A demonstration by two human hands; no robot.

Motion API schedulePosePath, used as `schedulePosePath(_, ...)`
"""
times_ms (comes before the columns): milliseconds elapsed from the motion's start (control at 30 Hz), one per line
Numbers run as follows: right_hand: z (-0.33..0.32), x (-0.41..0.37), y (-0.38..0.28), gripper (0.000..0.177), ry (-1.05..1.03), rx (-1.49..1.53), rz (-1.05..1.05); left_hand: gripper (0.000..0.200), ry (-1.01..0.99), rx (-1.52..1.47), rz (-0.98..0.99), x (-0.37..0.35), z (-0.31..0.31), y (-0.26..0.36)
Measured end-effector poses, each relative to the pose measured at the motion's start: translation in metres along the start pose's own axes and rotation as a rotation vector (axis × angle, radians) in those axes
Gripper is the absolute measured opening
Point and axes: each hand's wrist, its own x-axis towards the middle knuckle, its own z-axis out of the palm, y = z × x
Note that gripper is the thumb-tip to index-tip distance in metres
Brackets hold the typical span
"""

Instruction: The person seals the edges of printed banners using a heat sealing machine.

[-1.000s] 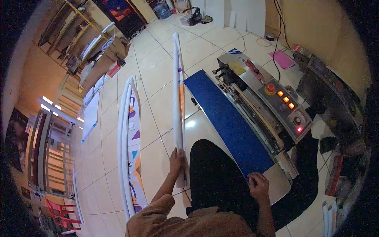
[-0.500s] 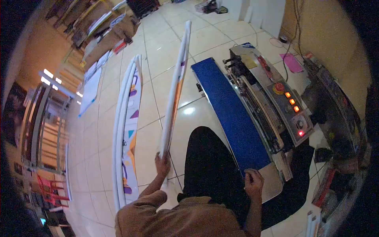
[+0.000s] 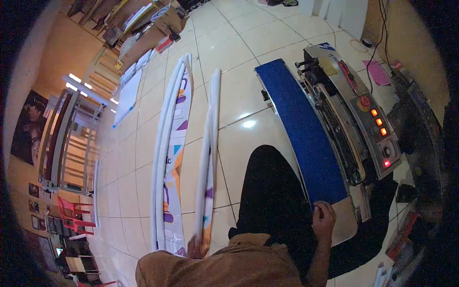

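One machine (image 3: 334, 129) is flanked on the left by rolls (image 3: 165, 138).
The nearest roll (image 3: 207, 143) is touched by the left hand (image 3: 194, 247), grip too blurred to tell; at the machine's near end, the right hand (image 3: 324, 218) is curled, hold unclear.

The tiled floor (image 3: 129, 182) was seen bearing two rolls (image 3: 167, 129), laid lengthwise just left of the left hand (image 3: 195, 246). White sheets (image 3: 128, 98) were spread well ahead of that hand, leftward. Far beyond the right hand (image 3: 323, 220), a pink sheet (image 3: 376, 72) was laid.
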Motion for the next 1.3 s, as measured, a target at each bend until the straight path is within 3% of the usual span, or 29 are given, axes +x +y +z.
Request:
schedulePosePath(33,0.000,0.000,0.000,0.011,0.002,0.006,0.018,0.063,0.008,-0.341,-0.202,-0.007,0.061,0.020)
schedulePosePath(100,0.000,-0.004,0.001,0.012,0.029,0.000,0.054,0.068,-0.139,-0.760,-0.543,0.084,0.104,0.009)
schedulePosePath(167,-0.002,-0.003,0.005,0.013,0.043,-0.070,-0.111,0.062,-0.173,-0.644,-0.721,0.174,0.124,-0.008)
schedulePosePath(233,-0.004,-0.004,0.003,0.013,0.040,-0.060,-0.012,0.055,-0.139,-0.687,-0.773,0.226,0.154,-0.031)
schedulePosePath(267,-0.005,-0.007,0.000,0.013,0.005,-0.015,0.063,0.051,-0.215,-0.691,-0.815,0.241,0.192,-0.043)
schedulePosePath(300,-0.006,-0.008,-0.002,0.013,0.018,-0.035,0.083,0.050,-0.222,-0.664,-0.841,0.261,0.188,-0.064)
schedulePosePath(333,-0.006,-0.007,-0.005,0.013,0.031,-0.027,0.086,0.050,-0.130,-0.661,-0.841,0.269,0.206,-0.085)
schedulePosePath(367,-0.004,-0.005,-0.007,0.013,0.037,-0.011,0.080,0.050,-0.223,-0.968,-1.230,0.289,0.214,-0.112)
schedulePosePath(400,-0.003,-0.001,-0.007,0.013,0.033,-0.011,0.072,0.055,-0.173,-0.679,-1.216,0.295,0.244,-0.128)
schedulePosePath(433,-0.002,0.001,-0.006,0.013,0.035,-0.025,0.079,0.065,-0.581,-0.355,-0.895,0.302,0.256,-0.160)
schedulePosePath(467,0.000,0.000,-0.006,0.013,0.034,-0.035,0.093,0.065,-0.589,-0.344,-0.899,0.317,0.256,-0.172)
schedulePosePath(533,-0.001,-0.002,-0.005,0.013,0.021,-0.048,0.096,0.069,-0.126,-0.423,-1.055,0.337,0.250,-0.180)
schedulePosePath(633,0.001,0.001,-0.009,0.012,0.025,-0.049,0.154,0.067,-0.038,-0.474,-0.902,0.325,0.222,-0.150)
schedulePosePath(667,-0.001,0.002,-0.011,0.012,0.024,-0.030,0.201,0.064,-0.071,-0.514,-0.943,0.305,0.227,-0.133)
schedulePosePath(700,0.002,-0.001,-0.004,0.012,0.046,-0.051,0.122,0.050,-0.726,-0.218,-0.763,0.278,0.296,-0.106)
schedulePosePath(733,0.005,-0.004,0.003,0.013,0.076,-0.091,0.055,0.032,0.105,0.279,-0.638,0.241,0.284,-0.082)
schedulePosePath(767,-0.001,-0.004,-0.001,0.015,0.009,-0.112,0.089,0.032,0.149,0.202,-0.552,0.276,0.259,-0.054)
schedulePosePath(800,-0.001,-0.008,0.001,0.017,0.008,-0.150,0.065,0.032,0.195,0.111,-0.475,0.232,0.258,-0.048)
schedulePosePath(833,0.004,-0.008,0.007,0.014,0.069,-0.159,-0.029,0.032,0.238,0.016,-0.398,0.230,0.250,-0.033)
schedulePosePath(967,0.000,-0.001,0.003,0.014,-0.009,-0.171,-0.017,0.033,0.381,-0.313,-0.150,0.243,0.217,-0.012)
schedulePosePath(1067,0.010,-0.002,0.009,0.013,0.039,-0.167,-0.039,0.034,0.468,-0.464,-0.044,0.276,0.201,-0.037)
schedulePosePath(1233,0.009,-0.011,0.003,0.014,0.100,-0.148,-0.127,0.036,0.569,-0.561,-0.026,0.336,0.174,-0.077)
schedulePosePath(1300,0.000,-0.025,-0.002,0.013,0.117,-0.120,-0.179,0.038,0.600,-0.599,-0.010,0.369,0.235,-0.130)
